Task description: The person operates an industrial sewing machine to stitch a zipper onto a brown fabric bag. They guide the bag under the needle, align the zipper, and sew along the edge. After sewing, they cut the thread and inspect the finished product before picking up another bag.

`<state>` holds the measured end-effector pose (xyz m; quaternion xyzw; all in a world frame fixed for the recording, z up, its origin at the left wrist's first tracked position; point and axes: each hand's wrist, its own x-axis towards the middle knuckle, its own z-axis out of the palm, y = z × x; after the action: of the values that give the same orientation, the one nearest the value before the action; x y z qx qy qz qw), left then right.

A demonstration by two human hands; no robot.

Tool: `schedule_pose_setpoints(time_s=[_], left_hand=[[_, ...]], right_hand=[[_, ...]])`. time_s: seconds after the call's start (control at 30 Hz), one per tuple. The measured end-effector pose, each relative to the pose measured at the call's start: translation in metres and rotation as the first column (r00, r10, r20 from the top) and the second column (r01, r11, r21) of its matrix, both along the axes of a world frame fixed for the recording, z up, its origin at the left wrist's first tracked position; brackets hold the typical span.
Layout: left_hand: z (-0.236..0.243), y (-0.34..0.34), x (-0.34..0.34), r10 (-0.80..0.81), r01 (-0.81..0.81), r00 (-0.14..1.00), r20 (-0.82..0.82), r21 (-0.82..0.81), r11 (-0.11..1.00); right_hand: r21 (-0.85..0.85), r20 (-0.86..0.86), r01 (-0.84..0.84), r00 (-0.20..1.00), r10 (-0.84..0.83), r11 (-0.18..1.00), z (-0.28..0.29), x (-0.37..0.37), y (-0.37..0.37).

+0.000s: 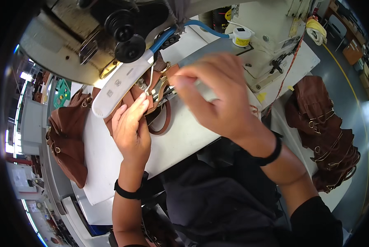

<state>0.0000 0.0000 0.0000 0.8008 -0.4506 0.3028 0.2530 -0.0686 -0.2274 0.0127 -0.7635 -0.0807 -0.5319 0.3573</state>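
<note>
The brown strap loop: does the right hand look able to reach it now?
Probably yes: the right hand is close by, and nothing visible stands between it and the brown strap loop.

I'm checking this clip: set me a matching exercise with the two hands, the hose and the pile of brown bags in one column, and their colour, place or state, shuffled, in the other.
Things
1. Left hand
2. Right hand
3. Hose
4. Pile of brown bags

Descriptions
A. Blue
B. Heaped at the far right of the picture
C. Fingers resting on a brown leather piece
D. Blurred, over the white table

Right pairs: 1-C, 2-D, 3-A, 4-B
</note>
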Motion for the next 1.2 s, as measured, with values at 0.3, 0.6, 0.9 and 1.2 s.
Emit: schedule_pose_setpoints(time_s=[0.3, 0.6, 0.9, 1.2], left_hand=[[0.001, -0.003, 0.000, -0.006, 0.006, 1.000, 0.003, -0.052, 0.999], [0.004, -0.009, -0.012, 0.042, -0.043, 0.999, -0.022, -0.067, 0.997], [-0.005, -0.010, -0.013, 0.042, -0.041, 0.999, 0.018, -0.040, 0.998], [-0.003, -0.010, -0.017, 0.002, -0.005, 0.999, -0.047, -0.060, 0.998]], right_hand=[[0.095, 0.032, 0.097, 0.994, -0.100, 0.991, -0.012, 0.048, 0.033], [-0.029, 0.088, 0.321, 0.944, -0.318, 0.947, -0.014, 0.025, 0.038], [0.874, -0.216, -0.240, 0.589, 0.779, 0.424, -0.019, -0.010, 0.053], [0.946, -0.020, -0.210, 0.720, 0.694, 0.246, -0.032, -0.008, 0.077]])
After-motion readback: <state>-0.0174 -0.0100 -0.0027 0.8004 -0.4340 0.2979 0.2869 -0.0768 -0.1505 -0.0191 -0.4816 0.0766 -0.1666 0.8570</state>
